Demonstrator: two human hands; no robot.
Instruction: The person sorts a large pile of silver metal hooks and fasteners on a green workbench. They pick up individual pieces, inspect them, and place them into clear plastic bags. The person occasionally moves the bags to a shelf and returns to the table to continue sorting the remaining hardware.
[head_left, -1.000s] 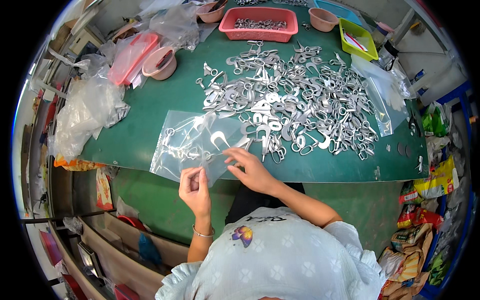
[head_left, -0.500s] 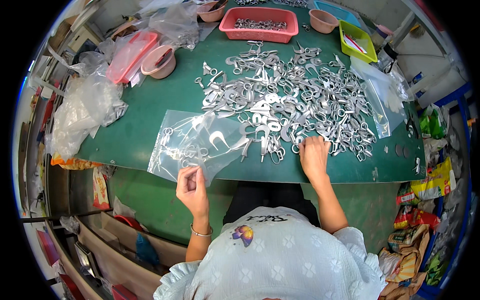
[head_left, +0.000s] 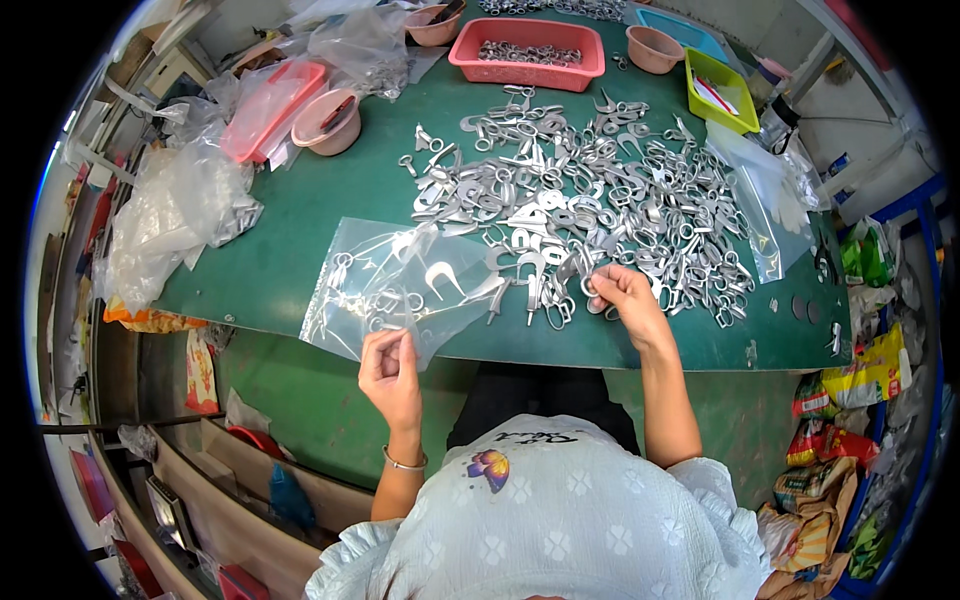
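My left hand [head_left: 391,375] is closed on the near edge of a clear plastic bag [head_left: 345,290], which lies over the table's front edge. Several grey metal pieces, some ringed and one hook-shaped, show through the plastic. At the near side of a wide pile of grey metal parts [head_left: 560,200], my right hand [head_left: 630,300] pinches a metal ring piece [head_left: 588,286] between thumb and fingers. The pile mixes rings, hooks and slim pointed shapes. Part of the pinched piece is hidden by my fingers and blends with the pile behind it.
A pink basket [head_left: 527,75] with small metal parts stands at the back, near a green basket [head_left: 722,95] and a peach bowl [head_left: 655,48]. Crumpled plastic bags [head_left: 175,210] and a pink bowl [head_left: 326,122] are at left. Another clear bag [head_left: 758,215] lies right.
My right hand has turned and lifted slightly from the pile's near edge, with a metal ring piece now showing in its pinch. The left hand keeps its hold on the bag.
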